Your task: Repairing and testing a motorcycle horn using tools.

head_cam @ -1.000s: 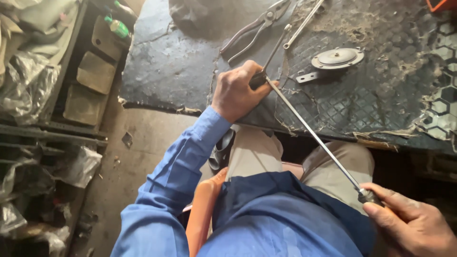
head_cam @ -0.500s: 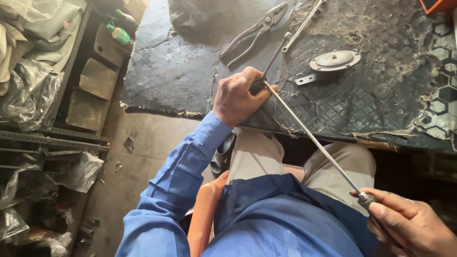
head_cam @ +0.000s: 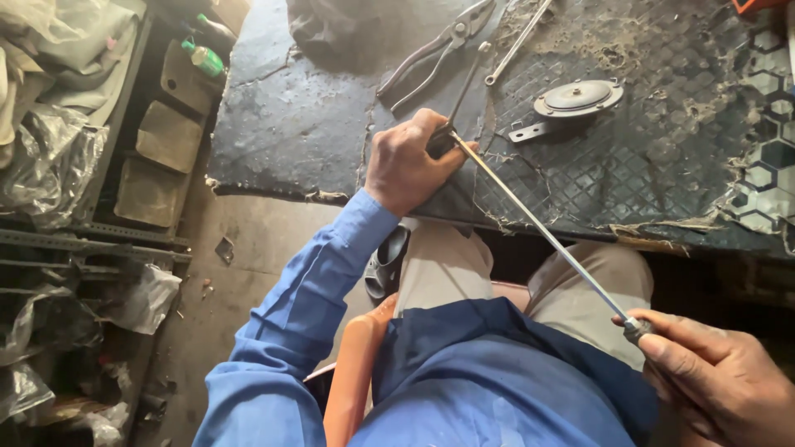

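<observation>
My left hand (head_cam: 407, 162) is closed around a small dark piece at the upper end of a long thin metal rod (head_cam: 542, 228), at the near edge of a dark patterned work mat (head_cam: 662, 165). The rod slants down to the right over my lap. My right hand (head_cam: 716, 381) grips its lower end at a small metal fitting (head_cam: 634, 329), fingers pinched around it. Both hands hold the same rod.
On the mat lie pliers (head_cam: 435, 54), a slim spanner (head_cam: 517, 41), a thin tool (head_cam: 465, 83) and a round metal disc with a bracket (head_cam: 575, 101). Shelves with plastic bags (head_cam: 50, 157) and a green-capped bottle (head_cam: 203, 58) stand at the left. An orange stool (head_cam: 352, 372) is under me.
My view has shifted slightly; both hands keep their grip on the rod. My right hand has slid a little up and in, fingers closing further on the rod's lower fitting.
</observation>
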